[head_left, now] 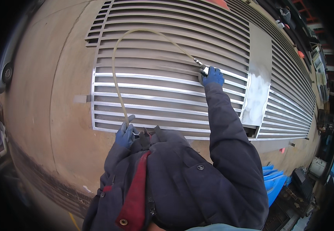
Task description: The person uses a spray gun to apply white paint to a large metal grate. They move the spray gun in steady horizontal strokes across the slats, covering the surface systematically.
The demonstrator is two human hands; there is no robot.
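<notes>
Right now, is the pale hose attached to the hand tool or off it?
Attached: the hose curves over the slatted panel and ends in a metal fitting at the tool.

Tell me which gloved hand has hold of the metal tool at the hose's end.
The right hand, stretched out ahead, grips the metal tool; the left hand, close to the jacket, holds the hose instead.

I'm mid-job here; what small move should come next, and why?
Probably ease the hose-fed tool in the right hand slightly forward onto the nearest dull slats: the bright slats lie nearer the body, dull ones beyond, and the hose held by the left hand arcs with slack.
</notes>
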